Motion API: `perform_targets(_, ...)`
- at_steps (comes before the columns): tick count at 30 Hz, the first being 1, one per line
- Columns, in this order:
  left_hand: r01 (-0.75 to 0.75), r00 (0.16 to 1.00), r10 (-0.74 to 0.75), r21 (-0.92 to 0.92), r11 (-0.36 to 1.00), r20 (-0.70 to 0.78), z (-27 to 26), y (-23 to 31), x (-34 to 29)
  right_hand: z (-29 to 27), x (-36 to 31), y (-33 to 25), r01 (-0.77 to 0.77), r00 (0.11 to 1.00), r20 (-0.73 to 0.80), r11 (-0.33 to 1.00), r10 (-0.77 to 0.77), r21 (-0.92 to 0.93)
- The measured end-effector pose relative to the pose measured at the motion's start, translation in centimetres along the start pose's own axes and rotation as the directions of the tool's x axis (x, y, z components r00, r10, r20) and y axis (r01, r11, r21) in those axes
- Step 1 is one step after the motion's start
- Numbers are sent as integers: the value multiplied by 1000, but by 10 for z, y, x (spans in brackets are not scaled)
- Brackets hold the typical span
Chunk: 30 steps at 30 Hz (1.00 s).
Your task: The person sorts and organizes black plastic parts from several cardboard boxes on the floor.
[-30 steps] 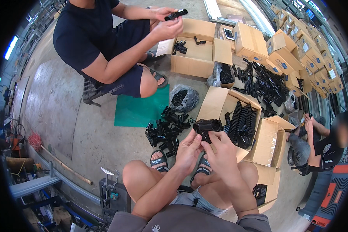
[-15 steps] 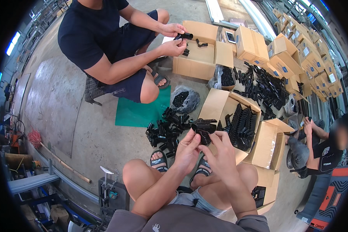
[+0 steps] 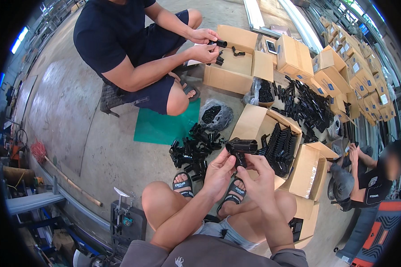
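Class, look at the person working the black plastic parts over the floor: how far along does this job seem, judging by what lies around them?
Done: black pieces stand in neat rows in the open cardboard box. In hand: the left hand and right hand together hold one black plastic part above the knees. Left: a loose pile of black parts lies on the floor by the sandals, so plenty seems to remain.

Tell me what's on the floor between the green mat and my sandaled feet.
In the head view, a loose pile of black plastic parts lies on the bare concrete between the green mat and your sandaled feet, just left of the open cardboard box.
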State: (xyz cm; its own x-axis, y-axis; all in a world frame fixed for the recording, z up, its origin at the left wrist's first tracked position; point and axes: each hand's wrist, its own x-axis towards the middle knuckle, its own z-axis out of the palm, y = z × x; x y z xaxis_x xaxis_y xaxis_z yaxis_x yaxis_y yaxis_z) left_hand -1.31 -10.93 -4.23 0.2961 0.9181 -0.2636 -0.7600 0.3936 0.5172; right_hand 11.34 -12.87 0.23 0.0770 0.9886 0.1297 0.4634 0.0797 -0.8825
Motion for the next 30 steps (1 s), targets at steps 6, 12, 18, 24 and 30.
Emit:
perform_targets(6,-43,999,43,50,998,3,-8,-7,3,-2,-1,-7,32,999,-14,989,-34,-141)
perform_targets(12,18,1000,-18,-49,999,10,2,-1,-4,9,-5,0,75,993,-79,977,-93,-201)
perform_targets(18,38,999,-37,26,999,-24,-5,-7,-1,3,1,-2,-57,998,-11,993,57,-102)
perform_targets(24,29,999,-27,67,997,-24,-4,-9,3,-2,2,2,-86,996,4,994,87,-69)
perform_targets(30,9,1000,-8,48,999,-27,-8,-11,2,3,-3,8,-93,996,-5,996,93,0)
